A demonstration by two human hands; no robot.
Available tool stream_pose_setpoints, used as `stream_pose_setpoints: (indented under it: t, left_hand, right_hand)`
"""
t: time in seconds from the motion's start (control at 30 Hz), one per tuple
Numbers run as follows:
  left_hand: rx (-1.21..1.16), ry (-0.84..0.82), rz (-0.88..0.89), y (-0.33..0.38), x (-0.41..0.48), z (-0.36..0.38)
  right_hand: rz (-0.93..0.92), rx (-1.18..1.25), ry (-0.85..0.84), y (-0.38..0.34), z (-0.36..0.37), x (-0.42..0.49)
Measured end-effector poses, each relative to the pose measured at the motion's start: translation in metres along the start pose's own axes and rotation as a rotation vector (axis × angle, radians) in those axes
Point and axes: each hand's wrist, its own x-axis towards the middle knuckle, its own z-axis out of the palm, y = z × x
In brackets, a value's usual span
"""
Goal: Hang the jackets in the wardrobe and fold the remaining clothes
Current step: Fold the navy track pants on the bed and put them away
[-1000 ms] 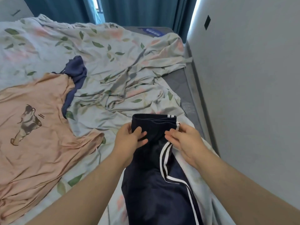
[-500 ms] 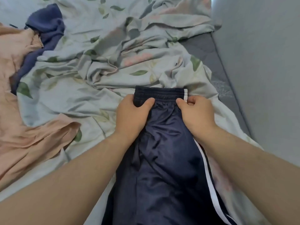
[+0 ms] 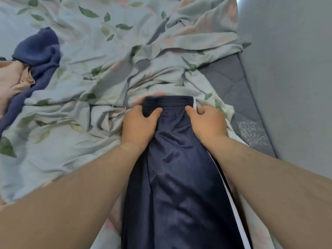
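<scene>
Dark navy track pants (image 3: pixel 176 186) with white side stripes lie lengthwise on the bed, waistband at the far end. My left hand (image 3: pixel 139 125) grips the waistband's left corner, thumb on top. At the right corner, by the stripes, my right hand (image 3: pixel 206 123) grips the waistband the same way. The lower legs of the pants run out of view at the bottom. A peach T-shirt (image 3: pixel 12 78) and a dark blue garment (image 3: pixel 38 53) lie at the left edge.
A rumpled pale sheet (image 3: pixel 93 72) with a leaf print covers the bed. Bare grey mattress (image 3: pixel 231 87) shows along the right side, against a light wall (image 3: pixel 291 69).
Both hands took hold of the waistband and the pants now lie flatter and straighter. The view has tilted down and closer, so the peach T-shirt has slid mostly out at the left.
</scene>
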Motion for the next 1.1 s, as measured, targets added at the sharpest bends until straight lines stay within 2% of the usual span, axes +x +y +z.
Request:
stream_pose_setpoints:
  t: [0.2, 0.37, 0.5, 0.6, 0.67, 0.8, 0.87, 0.93, 1.0, 1.1]
  left_hand:
    - [-0.206, -0.159, -0.157, 0.010, 0.018, -0.003]
    - [-0.197, -0.129, -0.048, 0.009, 0.010, -0.005]
    - [-0.179, -0.291, 0.034, 0.004, 0.002, -0.018]
    - [-0.041, -0.301, 0.076, 0.002, -0.001, -0.016]
    - [-0.014, -0.311, 0.071, 0.004, -0.004, -0.016]
    - [-0.241, -0.416, 0.033, 0.013, -0.023, -0.035]
    - [-0.290, -0.385, 0.032, 0.016, -0.041, -0.043]
    - [-0.224, -0.276, 0.086, 0.015, -0.069, -0.051]
    - [-0.081, -0.156, 0.195, 0.009, -0.109, -0.058]
    - [0.064, -0.155, 0.256, -0.012, -0.203, -0.073]
  right_hand:
    - [0.081, 0.076, -0.051, -0.002, -0.002, 0.016]
    - [0.034, 0.085, -0.047, -0.002, -0.005, 0.010]
    - [-0.008, 0.063, -0.083, -0.004, -0.011, 0.004]
    - [-0.022, 0.039, -0.151, -0.007, -0.018, 0.001]
    - [-0.037, 0.127, -0.219, -0.007, -0.023, -0.005]
    - [-0.090, 0.278, -0.295, -0.008, -0.031, -0.039]
    - [-0.156, 0.301, -0.277, -0.011, -0.034, -0.056]
    - [-0.180, 0.248, -0.245, -0.011, -0.040, -0.076]
    - [-0.224, 0.081, -0.206, 0.003, -0.049, -0.108]
    - [-0.381, -0.170, -0.130, 0.044, -0.068, -0.197]
